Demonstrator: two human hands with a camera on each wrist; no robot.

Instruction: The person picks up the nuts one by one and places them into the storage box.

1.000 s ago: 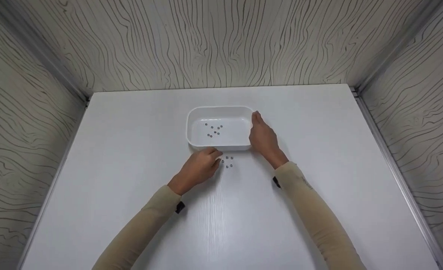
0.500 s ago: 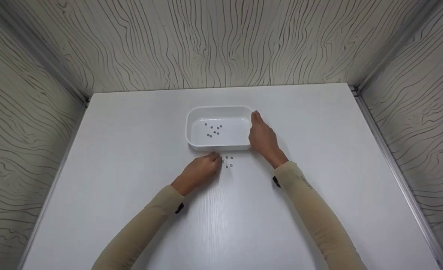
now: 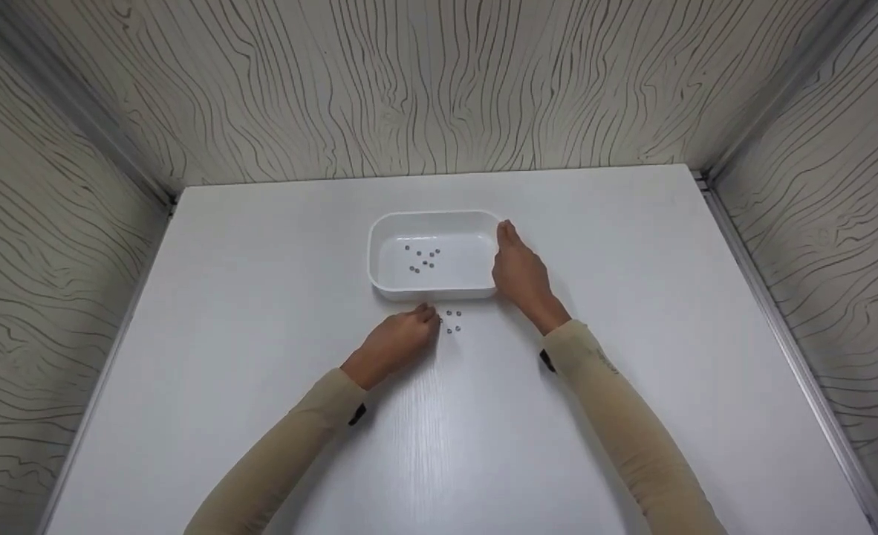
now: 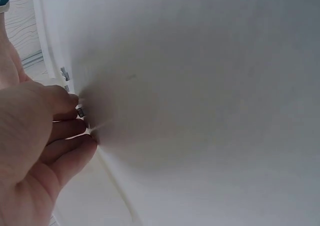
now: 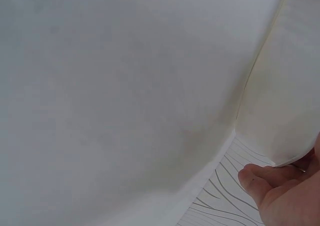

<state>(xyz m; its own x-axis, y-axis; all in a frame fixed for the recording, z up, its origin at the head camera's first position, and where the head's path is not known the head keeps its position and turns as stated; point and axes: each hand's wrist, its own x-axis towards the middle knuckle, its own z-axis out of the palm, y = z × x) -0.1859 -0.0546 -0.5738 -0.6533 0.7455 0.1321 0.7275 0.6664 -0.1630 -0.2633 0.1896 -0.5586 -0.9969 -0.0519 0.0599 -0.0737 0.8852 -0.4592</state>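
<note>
A white rectangular tray [image 3: 379, 279] stands mid-table with several small metal nuts [image 3: 423, 258] inside. A few more nuts [image 3: 452, 321] lie loose on the table just in front of it. My left hand [image 3: 428, 315] is at these loose nuts with its fingers curled. In the left wrist view its thumb and fingertips [image 4: 75, 131] pinch one nut [image 4: 80, 110], and another nut [image 4: 64, 74] lies beyond. My right hand [image 3: 507, 236] rests with straight fingers against the tray's right wall [image 5: 285, 85]; its fingertips [image 5: 255, 178] reach the far corner.
The white table [image 3: 261, 312] is boxed in by wood-grain walls [image 3: 439, 89] at the back and on both sides, with metal strips along the side edges. Bare tabletop lies left, right and in front of the tray.
My left hand has drawn back a little from the tray's front wall toward the loose nuts. The right hand and the tray have stayed put.
</note>
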